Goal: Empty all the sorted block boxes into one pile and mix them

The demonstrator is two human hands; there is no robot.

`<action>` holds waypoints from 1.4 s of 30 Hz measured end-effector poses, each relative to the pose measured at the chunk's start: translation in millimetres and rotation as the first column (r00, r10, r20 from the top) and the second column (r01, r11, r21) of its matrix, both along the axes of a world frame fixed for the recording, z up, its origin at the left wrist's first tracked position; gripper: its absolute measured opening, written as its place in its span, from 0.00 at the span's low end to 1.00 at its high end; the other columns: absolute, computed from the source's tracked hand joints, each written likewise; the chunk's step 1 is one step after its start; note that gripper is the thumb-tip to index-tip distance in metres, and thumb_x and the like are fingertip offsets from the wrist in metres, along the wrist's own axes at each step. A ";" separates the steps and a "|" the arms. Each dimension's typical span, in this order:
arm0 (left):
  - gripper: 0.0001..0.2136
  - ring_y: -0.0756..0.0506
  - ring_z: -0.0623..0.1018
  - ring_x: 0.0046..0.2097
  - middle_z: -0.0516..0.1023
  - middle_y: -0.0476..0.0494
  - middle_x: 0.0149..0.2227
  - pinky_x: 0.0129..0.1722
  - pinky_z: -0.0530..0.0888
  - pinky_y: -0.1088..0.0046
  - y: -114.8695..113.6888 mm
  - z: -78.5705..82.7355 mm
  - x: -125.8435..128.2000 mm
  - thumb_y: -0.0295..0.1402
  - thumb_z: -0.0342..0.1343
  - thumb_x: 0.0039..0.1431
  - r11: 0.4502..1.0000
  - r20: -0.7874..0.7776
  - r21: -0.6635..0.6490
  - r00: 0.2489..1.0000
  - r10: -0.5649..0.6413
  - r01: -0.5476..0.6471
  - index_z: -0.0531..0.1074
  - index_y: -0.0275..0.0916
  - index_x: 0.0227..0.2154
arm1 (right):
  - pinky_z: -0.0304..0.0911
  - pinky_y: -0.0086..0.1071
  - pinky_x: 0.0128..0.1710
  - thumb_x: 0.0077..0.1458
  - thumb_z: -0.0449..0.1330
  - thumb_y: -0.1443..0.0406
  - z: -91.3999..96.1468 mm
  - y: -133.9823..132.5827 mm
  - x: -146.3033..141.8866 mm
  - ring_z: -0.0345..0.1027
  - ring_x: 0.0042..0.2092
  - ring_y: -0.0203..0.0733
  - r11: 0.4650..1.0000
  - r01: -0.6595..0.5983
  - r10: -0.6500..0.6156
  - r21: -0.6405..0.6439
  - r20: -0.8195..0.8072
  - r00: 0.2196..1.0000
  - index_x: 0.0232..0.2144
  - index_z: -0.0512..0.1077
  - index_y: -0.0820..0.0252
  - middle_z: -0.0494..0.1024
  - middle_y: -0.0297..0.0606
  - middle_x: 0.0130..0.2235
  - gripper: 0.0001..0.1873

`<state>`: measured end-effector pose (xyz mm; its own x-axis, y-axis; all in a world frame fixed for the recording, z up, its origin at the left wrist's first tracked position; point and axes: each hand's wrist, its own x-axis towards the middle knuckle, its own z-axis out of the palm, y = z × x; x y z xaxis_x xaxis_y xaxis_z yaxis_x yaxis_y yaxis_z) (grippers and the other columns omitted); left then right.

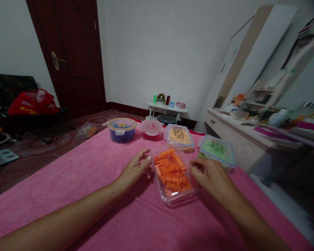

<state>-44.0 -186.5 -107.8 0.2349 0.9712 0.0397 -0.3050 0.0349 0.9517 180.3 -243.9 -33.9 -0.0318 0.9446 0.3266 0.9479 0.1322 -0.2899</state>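
Observation:
A clear plastic box [161,186] full of orange toy building bricks [174,177] is in front of me over the pink cloth. My right hand [208,170] has its fingers curled against the box's right edge and grips it. At the left edge is my left hand [137,165], thumb and fingers apart, close to the wall of the box; whether it touches is hard to see. Behind the box stand a round container [122,134] with blue contents, a small box [152,130] with red contents, a box with yellow contents [180,136] and one with green contents [217,150].
The pink cloth [94,160] covers the table. To the right is a white dresser [230,125] crowded with bottles and small items. A low white table [167,105] stands by the wall; a red bag [32,102] rests on a chair at left.

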 end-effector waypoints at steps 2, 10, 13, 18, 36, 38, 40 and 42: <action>0.27 0.53 0.74 0.27 0.69 0.38 0.47 0.22 0.73 0.76 -0.4 -0.1 1.6 0.37 0.61 0.51 1.000 -0.026 0.025 0.999 -0.018 0.018 0.61 0.42 0.53 | 0.49 0.30 0.26 0.47 0.50 0.68 -8.2 4.6 5.9 0.65 0.26 0.38 0.999 0.033 -0.034 0.012 0.060 0.998 0.19 0.70 0.60 0.74 0.39 0.22 0.11; 0.15 0.52 0.73 0.22 0.72 0.47 0.26 0.18 0.71 0.79 26.4 10.8 -5.1 0.37 0.59 0.54 0.990 0.028 -0.135 0.999 -0.029 0.032 0.66 0.36 0.42 | 0.55 0.29 0.27 0.53 0.49 0.65 -35.8 44.2 21.5 0.68 0.28 0.38 0.989 -0.151 0.147 0.000 -0.244 0.959 0.23 0.74 0.62 0.76 0.36 0.25 0.15; 0.08 0.53 0.73 0.21 0.73 0.46 0.24 0.20 0.72 0.81 35.6 11.8 -10.5 0.28 0.59 0.53 0.979 0.014 -0.201 1.000 0.026 -0.023 0.67 0.33 0.34 | 0.58 0.30 0.31 0.53 0.53 0.60 -35.9 71.0 17.0 0.71 0.33 0.40 0.997 -0.050 0.066 0.063 -0.282 0.957 0.31 0.78 0.58 0.80 0.36 0.32 0.14; 0.05 0.52 0.79 0.29 0.77 0.42 0.29 0.30 0.76 0.80 12.8 6.3 -4.8 0.23 0.55 0.55 0.944 0.158 -0.260 0.956 0.247 -0.201 0.65 0.35 0.32 | 0.58 0.30 0.29 0.48 0.59 0.52 -34.0 102.9 10.8 0.72 0.34 0.43 0.989 0.149 -0.141 0.014 -0.247 0.959 0.31 0.79 0.54 0.81 0.38 0.32 0.16; 0.19 0.53 0.71 0.20 0.74 0.47 0.27 0.16 0.68 0.81 33.3 3.3 -27.1 0.48 0.59 0.49 0.958 -0.093 -0.230 0.984 0.154 -0.171 0.67 0.39 0.37 | 0.58 0.24 0.17 0.49 0.55 0.58 3.4 82.2 9.3 0.62 0.19 0.31 0.961 0.163 0.073 0.224 -0.772 0.631 0.29 0.67 0.61 0.72 0.33 0.22 0.11; 0.23 0.50 0.74 0.21 0.76 0.44 0.29 0.17 0.71 0.77 36.9 3.4 -28.0 0.49 0.61 0.47 0.963 -0.165 -0.255 0.985 0.042 -0.084 0.66 0.39 0.40 | 0.56 0.23 0.15 0.47 0.56 0.60 9.1 83.4 30.0 0.61 0.18 0.30 0.888 0.354 0.068 0.295 -0.844 0.532 0.30 0.67 0.61 0.72 0.32 0.23 0.10; 0.26 0.48 0.76 0.23 0.77 0.42 0.29 0.19 0.73 0.74 39.2 4.9 -28.0 0.52 0.59 0.46 0.961 -0.233 -0.277 0.970 -0.063 -0.004 0.65 0.39 0.43 | 0.56 0.22 0.15 0.44 0.57 0.64 10.3 83.5 58.6 0.61 0.19 0.30 0.789 0.524 0.053 0.319 -0.887 0.459 0.34 0.67 0.61 0.71 0.31 0.24 0.12; 0.27 0.46 0.76 0.23 0.78 0.39 0.28 0.18 0.73 0.74 40.5 7.8 -26.2 0.53 0.58 0.47 0.953 -0.280 -0.300 0.950 -0.139 0.050 0.66 0.38 0.44 | 0.59 0.24 0.17 0.41 0.58 0.67 3.7 83.1 92.2 0.64 0.21 0.33 0.743 0.615 -0.019 0.265 -0.910 0.415 0.38 0.66 0.61 0.72 0.32 0.25 0.17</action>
